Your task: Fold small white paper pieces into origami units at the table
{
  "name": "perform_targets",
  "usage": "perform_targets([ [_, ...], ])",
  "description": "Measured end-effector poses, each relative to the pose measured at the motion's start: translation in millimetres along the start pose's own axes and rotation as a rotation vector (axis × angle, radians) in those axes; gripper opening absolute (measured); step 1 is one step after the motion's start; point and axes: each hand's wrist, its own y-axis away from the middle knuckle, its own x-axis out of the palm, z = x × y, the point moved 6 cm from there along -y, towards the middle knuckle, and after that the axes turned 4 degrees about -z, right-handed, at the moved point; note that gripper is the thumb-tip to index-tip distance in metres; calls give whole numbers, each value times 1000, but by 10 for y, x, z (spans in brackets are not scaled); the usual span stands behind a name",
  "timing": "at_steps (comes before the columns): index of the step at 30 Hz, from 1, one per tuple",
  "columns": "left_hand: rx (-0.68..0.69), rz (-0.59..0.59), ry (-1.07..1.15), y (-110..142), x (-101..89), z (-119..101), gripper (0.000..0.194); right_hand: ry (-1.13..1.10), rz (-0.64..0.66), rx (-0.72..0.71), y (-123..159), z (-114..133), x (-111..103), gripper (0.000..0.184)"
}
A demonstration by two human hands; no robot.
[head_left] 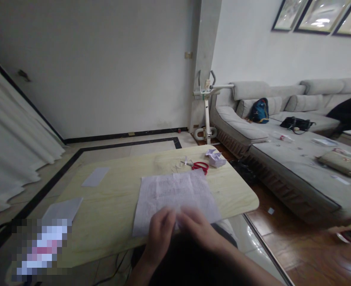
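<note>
A large creased sheet of paper (pixel 175 194) with faint print lies on the pale wooden table (pixel 112 210). Over its near edge my left hand (pixel 162 224) is closed, fingers curled and thumb on top; what it grips, if anything, is hidden. Close beside it is my right hand (pixel 195 224), its fingertips smeared by motion, so its hold cannot be made out. Beyond the sheet lie red-handled scissors (pixel 201 167) among thin paper scraps (pixel 178 165). A crumpled or folded piece of paper (pixel 216 159) sits at the table's far right corner.
Two smaller paper sheets, a far one (pixel 95 176) and a near one (pixel 62 210), lie at the table's left. A pixelated patch (pixel 43 248) covers the near left corner. On the right stands a grey sofa (pixel 297 159) with bags; an exercise machine (pixel 207 111) is behind.
</note>
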Motion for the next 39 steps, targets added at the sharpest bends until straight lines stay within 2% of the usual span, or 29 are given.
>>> perform_targets([
  [7, -16, -3, 53, -35, -16, 28, 29, 5, 26, -38, 5, 65, -4, 43],
  [13, -117, 62, 77, -51, 1, 123, 27, -63, 166, -27, 32, 94, 53, 44],
  [15, -114, 42, 87, -39, -11, 135, 26, -68, 181, -13, 33, 75, 68, 42],
  [17, -132, -33, 98, -31, -52, 175, 22, -49, 141, -4, 20, 44, 61, 42],
  [19, -217, -100, 120, -22, -85, 274, 19, -2, 86, -21, 3, 20, 45, 43],
  [23, -407, -146, 166, 10, -89, 512, 27, 60, 60, -76, -17, 14, 37, 43],
  [26, -414, -198, 178, 52, -87, 590, 26, 54, 45, -86, -18, 36, 14, 42],
  [32, -369, -222, 169, 120, -65, 552, 18, -44, 51, -46, -28, 37, 5, 45],
  [36, -425, -149, 172, 95, -32, 490, 23, -114, 40, -11, -46, -20, -2, 49],
  [39, -446, -161, 188, 78, -27, 461, 25, -129, 27, -11, -52, -25, -12, 49],
])
